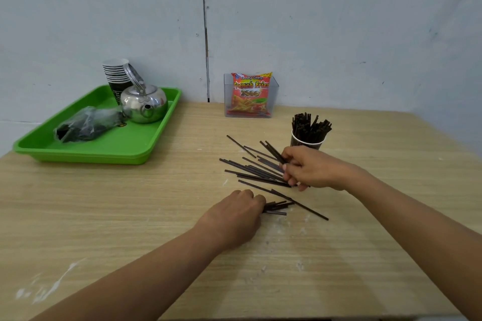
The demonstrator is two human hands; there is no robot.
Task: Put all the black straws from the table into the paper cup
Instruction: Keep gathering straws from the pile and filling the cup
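Note:
Several black straws (pixel 254 171) lie fanned out on the wooden table (pixel 130 216). A dark paper cup (pixel 307 142) with a white rim stands behind them, holding many straws upright. My right hand (pixel 310 168) rests on the right end of the fan, its fingers closed around a few straws there. My left hand (pixel 237 212) lies nearer me, fingers closed on a small bundle of straws whose ends stick out to the right. One long straw (pixel 300 203) lies diagonally between the two hands.
A green tray (pixel 78 146) at the back left carries a steel kettle (pixel 144 104), a stack of paper cups (pixel 117 75) and a plastic bag (pixel 86 124). A clear box with a red snack packet (pixel 250 95) stands against the wall.

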